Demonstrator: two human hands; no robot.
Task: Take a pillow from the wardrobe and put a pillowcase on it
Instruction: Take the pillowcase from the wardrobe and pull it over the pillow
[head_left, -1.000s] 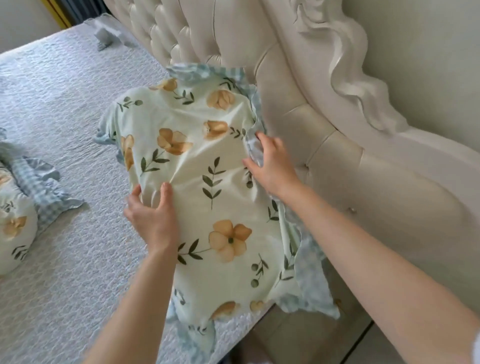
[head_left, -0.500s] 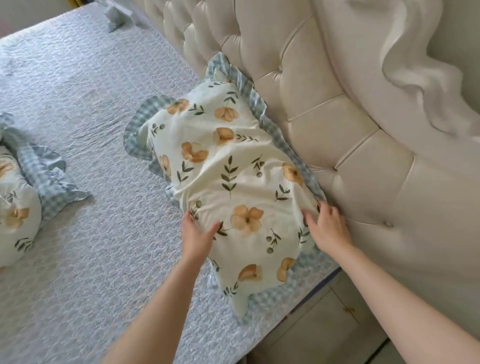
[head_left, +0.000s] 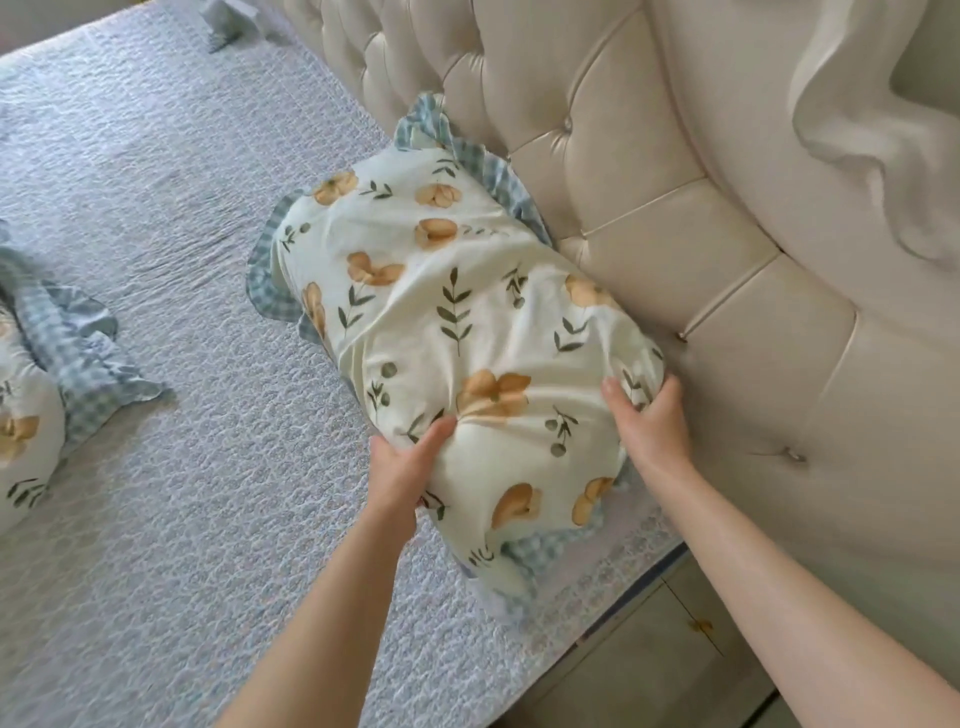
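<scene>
A pillow (head_left: 457, 332) in a cream pillowcase with orange flowers, green sprigs and a blue checked frill lies on the bed, its long side against the headboard. My left hand (head_left: 402, 467) grips the near left side of the pillow, thumb on top. On the near right side my right hand (head_left: 649, 421) is pressed around the pillow, next to the headboard. The near end of the pillowcase folds down toward the bed's edge.
The bed has a pale blue quilted cover (head_left: 182, 364). A second pillow (head_left: 31, 415) in the same floral case lies at the left edge. The tufted cream headboard (head_left: 727, 260) rises on the right. A folded blue cloth (head_left: 223, 21) sits at the far top.
The pillow went down from held upright to lying along the headboard. Both hands slid to its near end and now grip its sides.
</scene>
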